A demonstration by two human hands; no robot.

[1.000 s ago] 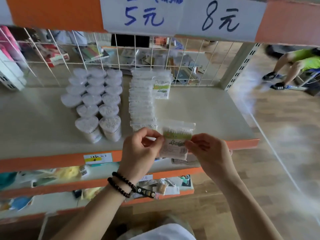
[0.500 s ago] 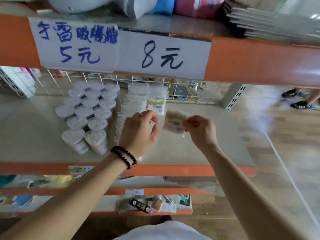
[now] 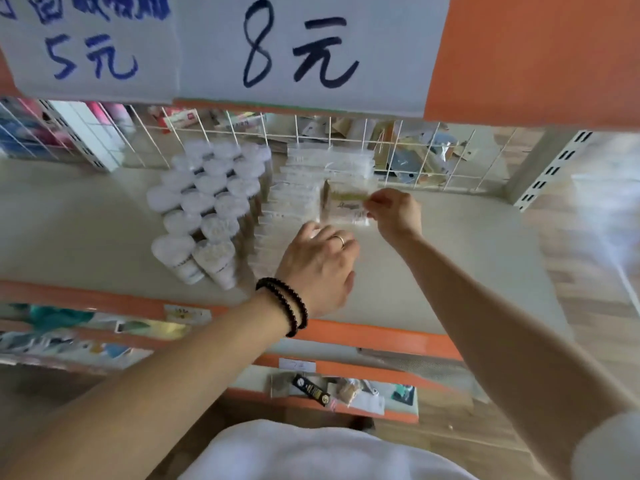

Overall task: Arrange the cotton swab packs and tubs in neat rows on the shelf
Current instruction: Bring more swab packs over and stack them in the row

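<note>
right hand point(image 3: 394, 213) pinches the right edge of a cotton swab pack point(image 3: 348, 204), a clear flat bag with a green-yellow label band and white swabs, upright over the shelf point(image 3: 433, 271) just right of the row of packs point(image 3: 291, 202). left hand point(image 3: 317, 268) hovers below it, fingers loosely spread, holding nothing. heart-lidded tubs point(image 3: 207, 209) stand in rows to the left.

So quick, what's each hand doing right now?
Left hand: open, fingers spread, holding nothing.
Right hand: pinching a cotton swab pack.
</note>
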